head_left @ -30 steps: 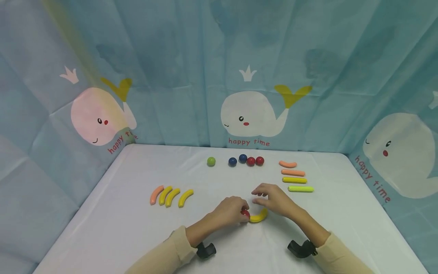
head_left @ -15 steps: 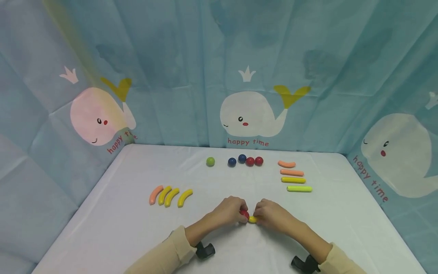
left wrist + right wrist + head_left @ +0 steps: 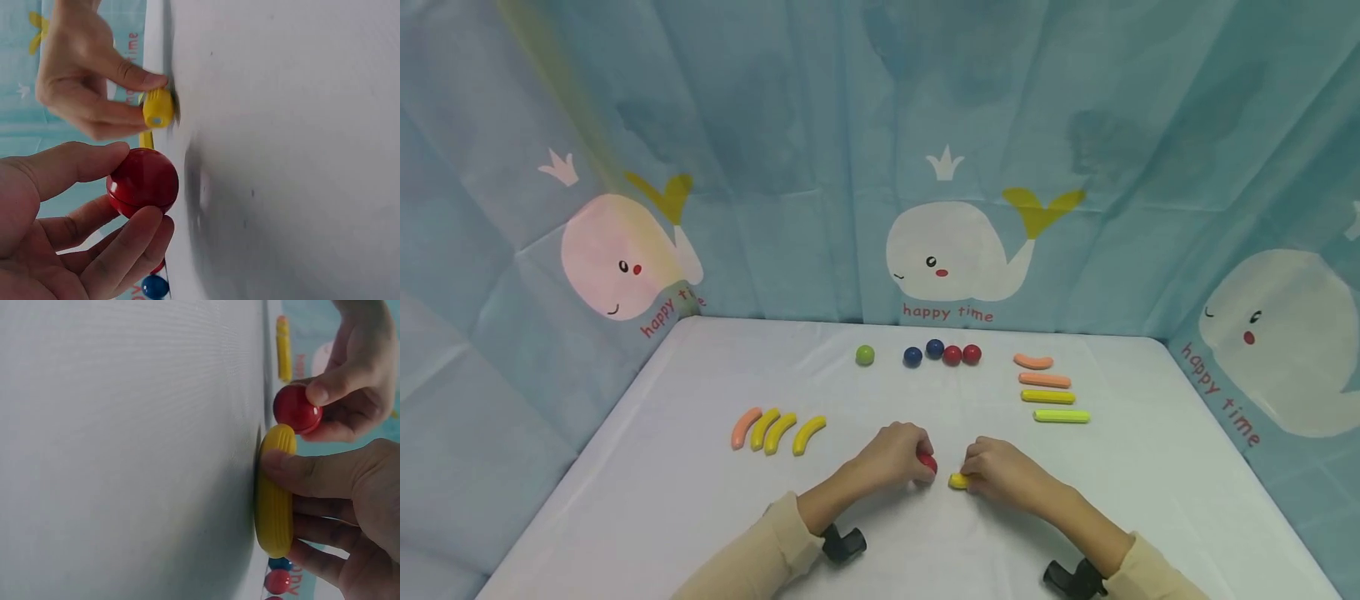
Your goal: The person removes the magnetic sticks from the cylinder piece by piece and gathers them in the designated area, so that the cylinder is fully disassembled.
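A glossy red ball (image 3: pixel 145 181) is pinched between the thumb and fingers of the left hand (image 3: pixel 891 457), just over the white table. To its right, the right hand (image 3: pixel 1006 473) grips a curved yellow stick (image 3: pixel 275 506) with grooved sides, thumb on one side and fingers on the other. In the head view only the left end of this stick shows; the fingers cover the rest. A small gap separates ball and stick in the head view.
At the back stand a green ball (image 3: pixel 865 355), blue balls (image 3: pixel 912 357) and red balls (image 3: pixel 972 354). Straight and curved sticks (image 3: pixel 1048 397) lie at the right. Curved yellow sticks (image 3: pixel 780 433) and an orange one (image 3: pixel 746 428) lie at the left on the white table (image 3: pixel 647 500).
The right hand has come down onto the curved yellow stick and taken hold of it. The left hand, holding the red ball, has shifted slightly left, away from the stick.
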Motion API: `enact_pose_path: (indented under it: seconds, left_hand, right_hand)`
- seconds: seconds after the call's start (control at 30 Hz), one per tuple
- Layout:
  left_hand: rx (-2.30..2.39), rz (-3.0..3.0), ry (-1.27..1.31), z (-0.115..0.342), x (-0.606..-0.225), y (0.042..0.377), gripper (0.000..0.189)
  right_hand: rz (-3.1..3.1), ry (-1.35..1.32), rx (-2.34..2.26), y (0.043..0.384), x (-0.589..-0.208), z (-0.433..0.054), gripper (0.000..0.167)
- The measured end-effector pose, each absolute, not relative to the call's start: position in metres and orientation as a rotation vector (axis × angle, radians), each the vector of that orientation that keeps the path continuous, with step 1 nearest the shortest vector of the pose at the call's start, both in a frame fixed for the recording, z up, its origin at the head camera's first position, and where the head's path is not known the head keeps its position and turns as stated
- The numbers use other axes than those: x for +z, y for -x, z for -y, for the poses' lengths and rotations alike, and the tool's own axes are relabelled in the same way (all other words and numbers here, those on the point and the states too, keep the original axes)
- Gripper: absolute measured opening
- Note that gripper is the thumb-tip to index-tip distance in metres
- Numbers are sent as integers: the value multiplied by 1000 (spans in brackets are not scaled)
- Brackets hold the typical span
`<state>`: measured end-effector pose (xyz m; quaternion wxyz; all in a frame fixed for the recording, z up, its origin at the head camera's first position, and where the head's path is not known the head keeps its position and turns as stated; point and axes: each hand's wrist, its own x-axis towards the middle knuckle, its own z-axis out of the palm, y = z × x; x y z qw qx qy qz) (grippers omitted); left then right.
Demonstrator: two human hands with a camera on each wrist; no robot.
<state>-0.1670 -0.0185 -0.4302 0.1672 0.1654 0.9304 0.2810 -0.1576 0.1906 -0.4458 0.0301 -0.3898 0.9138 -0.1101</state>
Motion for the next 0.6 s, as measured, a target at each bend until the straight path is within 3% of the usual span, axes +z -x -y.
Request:
enact_pose_path:
  seconds: [0.33, 0.6]
  left_hand:
    - [878, -2664, -470, 35, -434, 178, 26]
    - [978, -2737, -393, 51, -432, 209, 30]
  right_hand:
    - [-2816, 1139, -344, 157, -448, -191, 15]
    - [-2829, 1101, -330, 157, -448, -190, 14]
